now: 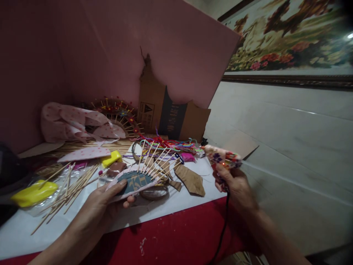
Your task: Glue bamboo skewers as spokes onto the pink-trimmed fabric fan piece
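My left hand [110, 195] grips an oval cardboard piece [135, 184], thumb on its dark printed face and fingers beneath. Pale pink fabric edges the cardboard, and several thin wooden sticks [154, 162] fan out from its far edge. On the right, my right hand [234, 184] is wrapped round a floral-patterned glue gun [217, 158] with a small red light and a black cord [226, 221] hanging down. The glue gun is apart from the cardboard, its tip pointing left. Scissors [154, 192] lie partly hidden behind the cardboard piece.
Loose sticks [79, 187], yellow packets [35, 193], cardboard scraps [190, 180] and colourful pipe cleaners [168, 142] cover the white sheet [16, 235]. Behind stand a torn cardboard sheet [154, 106], dotted pink fabric [63, 121] and a stick fan with flowers [129, 119]. A red cloth [171, 235] lies nearest me.
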{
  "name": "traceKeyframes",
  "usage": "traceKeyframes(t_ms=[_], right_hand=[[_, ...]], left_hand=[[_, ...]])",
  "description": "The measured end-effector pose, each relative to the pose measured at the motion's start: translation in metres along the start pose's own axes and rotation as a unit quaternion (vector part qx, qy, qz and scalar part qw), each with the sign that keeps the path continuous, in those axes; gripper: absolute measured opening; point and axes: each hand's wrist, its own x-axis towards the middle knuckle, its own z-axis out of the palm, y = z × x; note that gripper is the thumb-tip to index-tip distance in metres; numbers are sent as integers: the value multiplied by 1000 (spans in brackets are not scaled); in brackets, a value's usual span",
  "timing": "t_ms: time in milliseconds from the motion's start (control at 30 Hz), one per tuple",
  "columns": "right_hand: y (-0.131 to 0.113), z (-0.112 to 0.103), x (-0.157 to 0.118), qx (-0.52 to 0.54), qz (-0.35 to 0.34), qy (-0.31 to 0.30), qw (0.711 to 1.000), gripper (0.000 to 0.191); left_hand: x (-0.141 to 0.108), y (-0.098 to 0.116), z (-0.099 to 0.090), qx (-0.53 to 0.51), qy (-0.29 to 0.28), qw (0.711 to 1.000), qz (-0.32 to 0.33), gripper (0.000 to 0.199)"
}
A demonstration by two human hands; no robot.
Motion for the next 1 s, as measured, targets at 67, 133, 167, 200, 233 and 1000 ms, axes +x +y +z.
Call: traceKeyframes(t_ms=[67, 133, 167, 200, 233, 1000], right_hand=[[-3, -3, 1, 30, -30, 3, 999, 25], [-6, -5, 2, 57, -31, -7, 998, 22], [-7, -5, 3, 67, -29, -11, 997, 21], [-7, -5, 3, 75, -28, -10, 997, 20], [-7, -4, 4, 79, -28, -8, 996, 21], [10, 4, -26, 159, -11, 94, 983, 27]], left_hand=[[1, -1, 0, 9, -10, 1000, 3, 10], [2, -2, 2, 16, -17, 1000, 6, 10], [2, -3, 3, 18, -21, 1000, 5, 11], [1, -3, 6, 21, -26, 999, 3, 11], [0, -4, 9, 25, -34, 999, 1, 11], [34, -69, 166, -98, 19, 995, -27, 10]])
